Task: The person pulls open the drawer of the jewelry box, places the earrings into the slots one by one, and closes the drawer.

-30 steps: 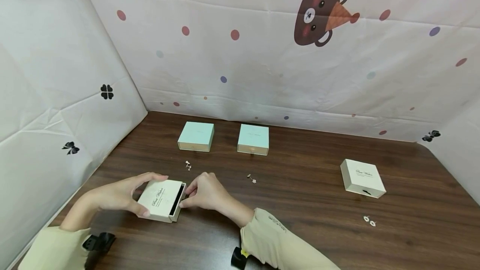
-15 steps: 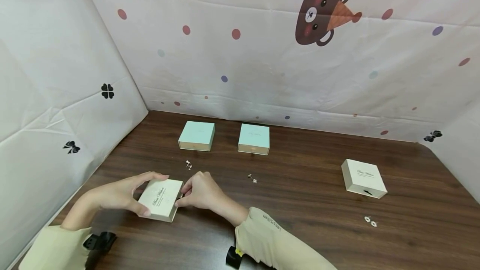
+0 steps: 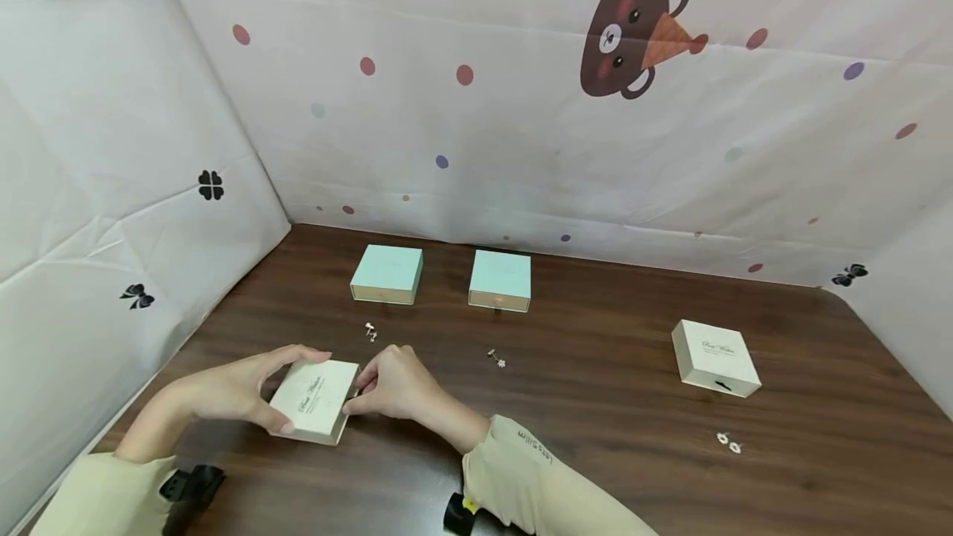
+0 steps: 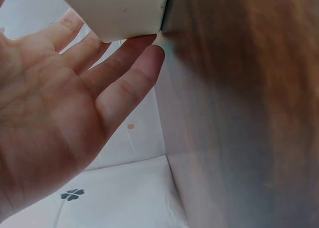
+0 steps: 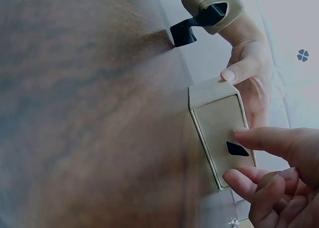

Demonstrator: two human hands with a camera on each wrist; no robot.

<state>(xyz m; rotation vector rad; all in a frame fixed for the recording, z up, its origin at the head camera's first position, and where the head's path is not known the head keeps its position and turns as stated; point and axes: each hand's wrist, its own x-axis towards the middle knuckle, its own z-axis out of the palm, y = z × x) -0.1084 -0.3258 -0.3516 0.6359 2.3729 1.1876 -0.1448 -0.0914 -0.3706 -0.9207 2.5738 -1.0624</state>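
A white drawer-style gift box [image 3: 315, 400] with black lettering lies on the table at front left. Its sides are gripped by my left hand [image 3: 231, 387], thumb on the near edge and fingers at the far edge. In the left wrist view, the left fingers [image 4: 132, 86] reach under a corner of the box. My right hand [image 3: 398, 383] touches the drawer front, thumb and a finger on either side of its black pull tab [image 5: 237, 148]. The drawer front [image 5: 219, 133] sits about flush with the sleeve, and the tab is not pinched.
Two mint boxes [image 3: 387, 274] stand at the back, and another white box [image 3: 717, 358] is at right. Small pairs of stud earrings [image 3: 496, 358] lie in front of these boxes. White patterned cloth [image 3: 372, 106] walls the table's back and sides.
The drawer has slid leftward into the sleeve under my right hand, and the dark gap at its top is gone. My left hand holds its place.
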